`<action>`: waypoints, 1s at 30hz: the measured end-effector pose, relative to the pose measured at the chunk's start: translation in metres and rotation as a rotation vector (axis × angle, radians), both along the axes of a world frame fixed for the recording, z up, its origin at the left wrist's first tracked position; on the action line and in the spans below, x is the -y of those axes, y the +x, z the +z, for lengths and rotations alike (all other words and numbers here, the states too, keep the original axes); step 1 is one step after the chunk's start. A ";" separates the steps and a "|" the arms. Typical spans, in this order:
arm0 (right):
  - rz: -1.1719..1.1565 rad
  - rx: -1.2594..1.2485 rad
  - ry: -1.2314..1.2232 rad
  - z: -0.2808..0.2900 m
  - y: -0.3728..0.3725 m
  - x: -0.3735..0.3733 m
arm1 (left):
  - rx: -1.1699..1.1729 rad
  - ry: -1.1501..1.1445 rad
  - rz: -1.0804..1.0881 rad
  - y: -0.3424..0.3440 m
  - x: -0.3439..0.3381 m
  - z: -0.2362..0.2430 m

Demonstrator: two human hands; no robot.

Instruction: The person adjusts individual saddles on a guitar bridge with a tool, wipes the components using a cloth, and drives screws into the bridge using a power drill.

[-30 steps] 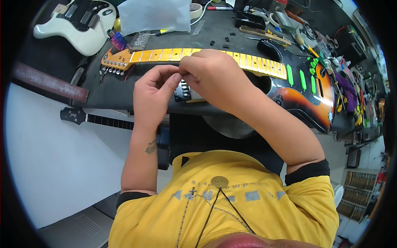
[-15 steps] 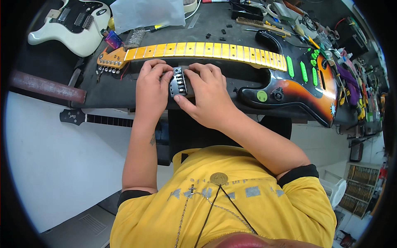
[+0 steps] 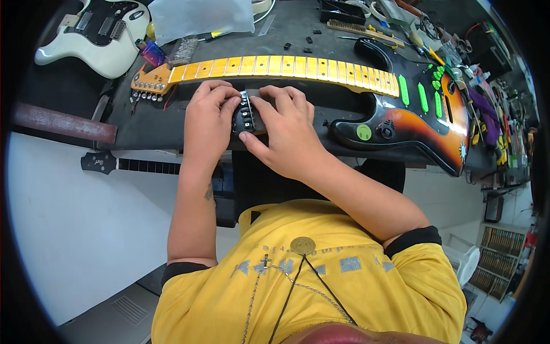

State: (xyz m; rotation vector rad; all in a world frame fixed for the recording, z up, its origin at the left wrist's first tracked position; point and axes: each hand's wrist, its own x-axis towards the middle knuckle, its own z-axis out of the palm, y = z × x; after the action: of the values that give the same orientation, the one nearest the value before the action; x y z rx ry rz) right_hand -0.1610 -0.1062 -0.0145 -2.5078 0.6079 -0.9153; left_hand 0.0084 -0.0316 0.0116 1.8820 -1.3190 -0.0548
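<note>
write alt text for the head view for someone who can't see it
Left hand and right hand touch opposite sides of a metal guitar bridge at a workbench. A sunburst guitar lies beyond, body to the right; a white guitar is upper left.

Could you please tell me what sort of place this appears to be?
Probably a guitar repair workshop: a sunburst guitar lies on the workbench, a white guitar body lies at the upper left, and hand tools crowd the right side.

Just beyond your left hand [image 3: 206, 123] and right hand [image 3: 289, 132], a guitar neck [image 3: 281, 66] runs crosswise, barring the way forward; its sunburst body [image 3: 421, 135] blocks the right. Leftward, dark bench top [image 3: 152, 123] lies open.
</note>
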 end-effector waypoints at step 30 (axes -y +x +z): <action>-0.011 0.018 -0.022 -0.002 -0.002 0.002 | -0.088 0.006 -0.069 0.004 0.000 -0.005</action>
State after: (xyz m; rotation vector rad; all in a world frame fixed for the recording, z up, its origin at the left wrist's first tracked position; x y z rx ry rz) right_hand -0.1627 -0.1083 -0.0164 -2.5156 0.6096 -0.9529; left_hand 0.0119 -0.0317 0.0069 1.8176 -1.3243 -0.1757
